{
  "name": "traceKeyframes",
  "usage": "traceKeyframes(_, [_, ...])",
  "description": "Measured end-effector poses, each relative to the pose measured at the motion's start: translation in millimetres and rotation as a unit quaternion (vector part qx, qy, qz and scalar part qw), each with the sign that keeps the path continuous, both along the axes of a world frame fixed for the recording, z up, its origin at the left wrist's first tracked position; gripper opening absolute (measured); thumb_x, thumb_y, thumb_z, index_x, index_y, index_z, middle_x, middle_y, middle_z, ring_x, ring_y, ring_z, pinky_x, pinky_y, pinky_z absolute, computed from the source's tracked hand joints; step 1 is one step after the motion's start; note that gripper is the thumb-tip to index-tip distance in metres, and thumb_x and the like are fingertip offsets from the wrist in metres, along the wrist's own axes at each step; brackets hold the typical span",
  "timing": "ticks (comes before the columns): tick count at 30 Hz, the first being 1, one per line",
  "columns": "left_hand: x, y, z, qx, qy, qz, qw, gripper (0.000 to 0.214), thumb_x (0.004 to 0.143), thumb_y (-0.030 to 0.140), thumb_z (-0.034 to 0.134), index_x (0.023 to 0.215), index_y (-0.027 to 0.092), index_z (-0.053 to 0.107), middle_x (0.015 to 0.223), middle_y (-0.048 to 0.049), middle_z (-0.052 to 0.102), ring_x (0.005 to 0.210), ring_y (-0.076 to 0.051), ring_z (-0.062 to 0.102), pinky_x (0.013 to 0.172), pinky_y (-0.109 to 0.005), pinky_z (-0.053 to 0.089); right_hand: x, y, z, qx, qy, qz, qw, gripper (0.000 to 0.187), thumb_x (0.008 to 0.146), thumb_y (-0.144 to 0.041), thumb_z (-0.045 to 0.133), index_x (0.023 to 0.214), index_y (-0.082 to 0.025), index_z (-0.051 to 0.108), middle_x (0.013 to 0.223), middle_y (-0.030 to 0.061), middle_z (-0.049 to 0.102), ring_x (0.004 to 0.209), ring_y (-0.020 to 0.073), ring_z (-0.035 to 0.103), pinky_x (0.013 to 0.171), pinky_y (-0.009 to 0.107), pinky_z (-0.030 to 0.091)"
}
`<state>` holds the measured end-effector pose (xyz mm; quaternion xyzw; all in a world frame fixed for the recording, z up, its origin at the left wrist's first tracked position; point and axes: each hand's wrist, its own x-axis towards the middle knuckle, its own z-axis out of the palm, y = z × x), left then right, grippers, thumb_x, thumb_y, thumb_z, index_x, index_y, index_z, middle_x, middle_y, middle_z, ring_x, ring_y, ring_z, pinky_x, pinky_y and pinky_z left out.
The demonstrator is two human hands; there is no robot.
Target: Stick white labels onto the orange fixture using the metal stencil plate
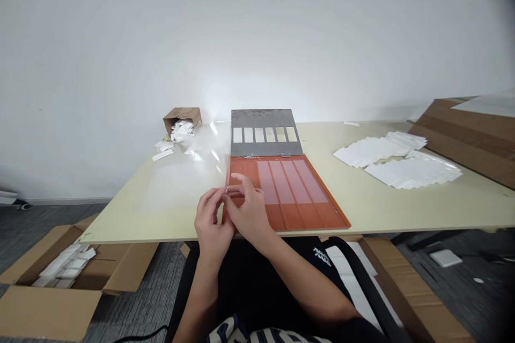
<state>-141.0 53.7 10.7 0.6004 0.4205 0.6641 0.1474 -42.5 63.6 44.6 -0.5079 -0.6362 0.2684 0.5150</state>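
An orange board [306, 209] with several long pale strips [292, 181] lies on the table in front of me. A grey metal lid [263, 119] with a row of slots stands hinged open behind it. My left hand [210, 225] and my right hand [248, 211] meet over the board's near left corner. Both pinch a small thin clear strip [230, 189] between the fingertips. A clear plastic sheet [193, 163] lies on the table to the left of the board.
A tipped brown bag [182, 117] spills white slips at the back left. Piles of white packets [398, 163] lie at right, beside a cardboard sheet [470, 136]. Open cardboard boxes stand on the floor at left [52, 300] and right [410, 295].
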Motion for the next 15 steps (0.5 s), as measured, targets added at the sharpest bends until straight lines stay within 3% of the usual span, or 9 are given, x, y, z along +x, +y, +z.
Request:
traceKeyframes(4, [1.2,-0.6,0.3,-0.033,-0.176,-0.049,0.983,0.037,0.074,0.016,0.072,0.11,0.023,0.07,0.12,-0.0078,0.059,0.104,-0.02,0.066,0.094,-0.035,0.055,2.8,-2.6,-1.5,0.011,0.038,0.026,0.999,0.043,0.079,-0.029,0.067,0.119,-0.023,0.052,0.098,0.0006,0.073,0.079,0.0143,0.069,0.086,0.035,0.05])
traceKeyframes(7, [-1.5,-1.8,1.6,-0.059,-0.279,-0.069,0.956,0.036,0.071,0.018,0.075,0.106,0.021,0.07,0.114,-0.0077,0.066,0.104,-0.021,0.066,0.096,-0.039,0.054,5.2,-7.1,1.3,0.005,0.011,0.044,0.999,0.032,0.08,-0.034,0.067,0.109,-0.023,0.06,0.102,0.0023,0.073,0.08,0.0149,0.068,0.078,0.03,0.052])
traceKeyframes(11, [-2.8,-3.8,4.9,-0.063,-0.334,-0.09,0.936,0.029,0.072,0.022,0.071,0.101,0.021,0.073,0.11,-0.0078,0.07,0.105,-0.024,0.067,0.098,-0.045,0.053,6.7,-12.8,8.5,0.01,-0.076,0.019,0.997,0.023,0.08,-0.036,0.068,0.098,-0.023,0.065,0.102,0.0017,0.074,0.088,0.0176,0.068,0.081,0.032,0.05])
traceKeyframes(15, [1.8,-5.0,8.3,-0.081,-0.369,-0.079,0.923,0.02,0.075,0.027,0.072,0.092,0.019,0.075,0.1,-0.0073,0.073,0.094,-0.022,0.071,0.095,-0.043,0.055,8.0,-16.5,14.9,0.013,-0.096,0.008,0.995,0.022,0.079,-0.038,0.069,0.095,-0.023,0.067,0.097,0.0016,0.075,0.088,0.0187,0.068,0.08,0.032,0.05])
